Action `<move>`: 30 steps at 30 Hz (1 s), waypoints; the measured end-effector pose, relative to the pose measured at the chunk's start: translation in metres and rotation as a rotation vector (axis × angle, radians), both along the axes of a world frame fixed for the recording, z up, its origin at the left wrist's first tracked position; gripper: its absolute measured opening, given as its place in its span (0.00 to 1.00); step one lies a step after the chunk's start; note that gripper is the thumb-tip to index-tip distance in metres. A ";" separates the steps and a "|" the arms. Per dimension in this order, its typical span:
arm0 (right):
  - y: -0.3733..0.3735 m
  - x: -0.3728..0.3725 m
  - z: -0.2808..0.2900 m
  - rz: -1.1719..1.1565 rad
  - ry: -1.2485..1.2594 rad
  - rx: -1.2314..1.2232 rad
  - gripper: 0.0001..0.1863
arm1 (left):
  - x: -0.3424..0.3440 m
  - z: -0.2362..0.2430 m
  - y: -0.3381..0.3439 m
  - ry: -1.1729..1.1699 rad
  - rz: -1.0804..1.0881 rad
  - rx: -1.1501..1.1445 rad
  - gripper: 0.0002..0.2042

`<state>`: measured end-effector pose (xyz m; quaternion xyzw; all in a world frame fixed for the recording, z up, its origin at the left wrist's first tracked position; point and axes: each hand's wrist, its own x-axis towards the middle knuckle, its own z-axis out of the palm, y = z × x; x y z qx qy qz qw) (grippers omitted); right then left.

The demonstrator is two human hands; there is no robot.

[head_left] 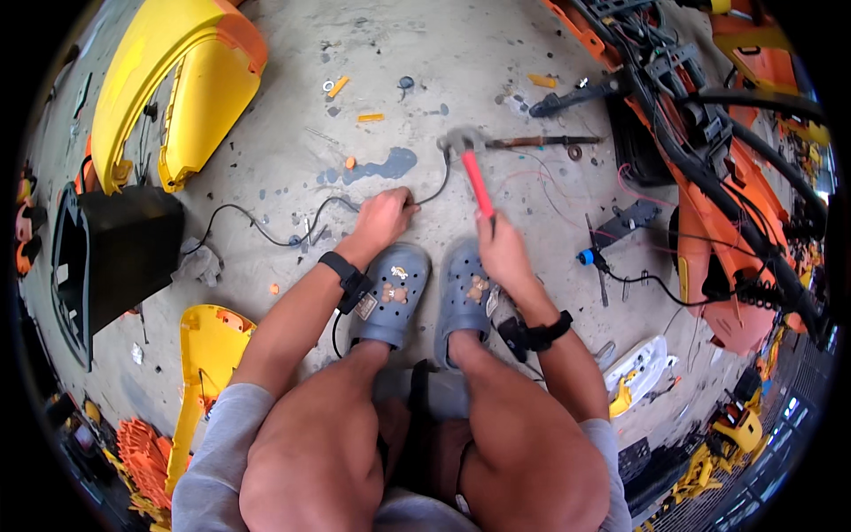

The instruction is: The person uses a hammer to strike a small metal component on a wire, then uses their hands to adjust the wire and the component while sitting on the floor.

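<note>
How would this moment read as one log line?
left hand: holding thin black cable; right hand: gripping red-handled metal hammer; hammer head: blurred; surface: stained grey concrete floor; feet: grey perforated clogs

Short light-grey sleeves (232, 430) cover the upper arms, at the lower left and lower right of the frame. The left hand (383, 219) and right hand (503, 248) are bare. A black strap (334, 262) circles the left wrist, carrying a boxy black module (356, 289) with a thin dark cable (336, 335) hanging from it; a matching black band (551, 331) and dark module (511, 339) sit on the right wrist. Bare legs end in grey-blue clogs (408, 306) near the centre, pierced with round holes and decorated with brown bear charms (394, 293), pale rectangular tags (365, 307) and, on the left clog, a yellow-and-white charm (399, 273).
</note>
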<state>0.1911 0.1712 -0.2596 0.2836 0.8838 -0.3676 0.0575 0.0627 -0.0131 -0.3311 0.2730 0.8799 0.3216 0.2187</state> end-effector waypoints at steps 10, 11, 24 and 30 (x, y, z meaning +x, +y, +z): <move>0.002 -0.029 0.098 -0.214 0.752 -0.564 0.20 | 0.000 0.005 -0.010 0.014 0.003 0.000 0.09; 0.003 -0.020 0.071 -0.173 0.596 -0.305 0.20 | 0.000 0.006 -0.008 0.015 -0.001 0.007 0.09; -0.003 -0.022 0.107 -0.222 0.441 -0.342 0.21 | 0.001 0.004 -0.013 0.019 0.020 -0.003 0.10; 0.010 0.014 -0.002 0.044 -0.119 -0.020 0.22 | -0.001 0.000 -0.002 -0.006 0.014 -0.010 0.10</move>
